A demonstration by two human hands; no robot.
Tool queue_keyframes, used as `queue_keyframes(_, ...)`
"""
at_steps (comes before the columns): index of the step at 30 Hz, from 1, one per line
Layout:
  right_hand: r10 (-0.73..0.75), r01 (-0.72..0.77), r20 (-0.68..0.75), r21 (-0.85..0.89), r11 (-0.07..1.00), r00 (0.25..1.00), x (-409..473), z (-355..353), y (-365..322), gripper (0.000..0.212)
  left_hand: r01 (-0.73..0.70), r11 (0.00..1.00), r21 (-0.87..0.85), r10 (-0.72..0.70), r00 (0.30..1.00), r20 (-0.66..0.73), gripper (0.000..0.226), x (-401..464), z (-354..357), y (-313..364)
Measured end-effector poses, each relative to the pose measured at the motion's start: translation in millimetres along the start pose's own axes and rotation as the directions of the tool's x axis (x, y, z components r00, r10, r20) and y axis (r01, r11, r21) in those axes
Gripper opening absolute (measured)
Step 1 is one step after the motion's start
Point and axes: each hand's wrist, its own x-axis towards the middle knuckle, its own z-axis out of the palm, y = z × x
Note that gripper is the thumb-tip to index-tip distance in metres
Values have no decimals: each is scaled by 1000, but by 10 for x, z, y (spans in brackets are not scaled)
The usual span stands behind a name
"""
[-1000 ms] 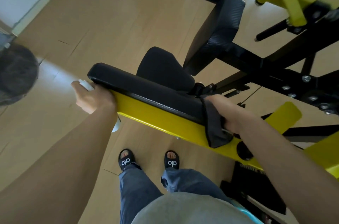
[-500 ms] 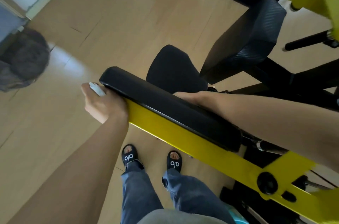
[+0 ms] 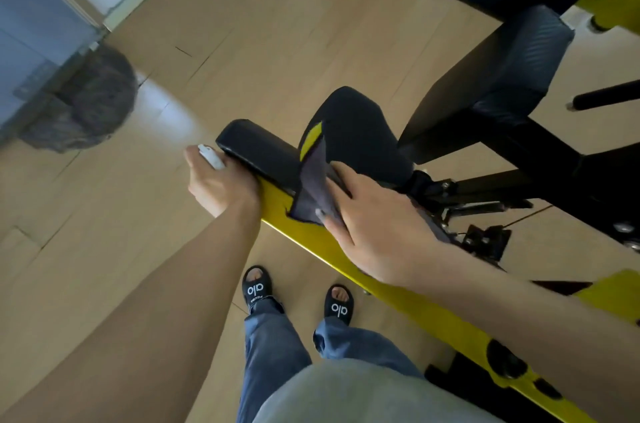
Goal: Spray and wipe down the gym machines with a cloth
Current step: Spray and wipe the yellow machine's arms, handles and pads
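Wiping step in hand. Cloth (image 3: pixel 313 192) pressed on pad (image 3: pixel 258 154) by right hand (image 3: pixel 375 228), fingers flat. Sprayer (image 3: pixel 211 155) gripped by left hand (image 3: pixel 218 185) at pad end. Next: cloth likely to be drawn along pad toward that end.

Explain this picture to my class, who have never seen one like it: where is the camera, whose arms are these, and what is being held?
The camera sits on a person's head, looking down past their arms to their sandalled feet on the wooden floor. The yellow-and-black thing is a gym machine: a black pad on a yellow bar. The right hand presses a dark cloth over the pad's edge, wiping. The left hand grips a white spray bottle, mostly hidden.
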Motion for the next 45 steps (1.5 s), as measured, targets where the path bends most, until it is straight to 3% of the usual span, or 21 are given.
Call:
queue_keyframes(2,-53,47,-18,-218,975,998,-302,121,53,75,10,1000,-18,-10,1000,6,18,5,3,-11)
queue_keyframes(7,-139,119,-100,-187,975,985,117,67,27,64,-3,999,-53,3,1000,-4,13,28,28,-65)
queue_keyframes(11,-44,42,19,84,996,999,876,-13,-275,56,-8,998,-59,7,1000,-21,7,36,34,-68)
queue_keyframes(16,49,-103,155,359,928,987,1629,18,-549,41,-3,992,-125,5,1000,18,10,15,29,-75)
queue_keyframes(17,46,-74,81,390,918,996,1630,35,-571,39,-10,993,-119,13,1000,28,10,10,18,-78)
queue_keyframes(19,-38,85,-185,253,964,982,1406,53,-601,34,7,989,-147,2,998,58,12,8,2,-70)
queue_keyframes(22,-31,11,-145,-136,991,989,643,147,-471,49,164,950,-267,-148,986,79,12,40,-6,-42)
queue_keyframes(24,-41,8,-103,-296,955,994,146,189,-302,61,115,977,-178,-103,992,74,9,10,-33,-21)
queue_keyframes(27,-82,21,-195,-300,954,977,10,275,-102,62,34,985,-172,-24,998,60,13,-10,-45,-52)
queue_keyframes(31,-72,18,-157,-322,947,985,503,233,-302,57,15,982,-187,-3,998,67,12,63,-5,-116)
queue_keyframes(33,4,-48,-177,-243,969,984,798,197,-466,56,25,982,-186,-6,995,104,9,101,-24,-108)
queue_keyframes(35,139,-144,-107,-47,988,985,1069,144,-592,57,42,984,-173,-7,980,198,6,168,-83,-116)
queue_keyframes(37,231,-228,-20,101,968,973,1214,71,-645,62,39,986,-162,16,946,323,10,299,-181,-151)
queue_keyframes(40,189,-201,-93,-141,969,978,1113,78,-664,62,-32,989,-142,96,878,469,28,583,-322,-203)
queue_keyframes(42,225,-263,-232,-147,953,946,915,183,-716,47,-157,984,-90,180,818,546,30,789,-393,-191)
queue_keyframes(43,273,-320,-284,-136,937,919,813,243,-731,47,-237,969,-66,227,756,614,30,898,-409,-186)
queue_keyframes(45,340,-398,-312,-147,905,887,649,346,-757,54,-355,933,-61,262,553,791,29,1127,-457,-165)
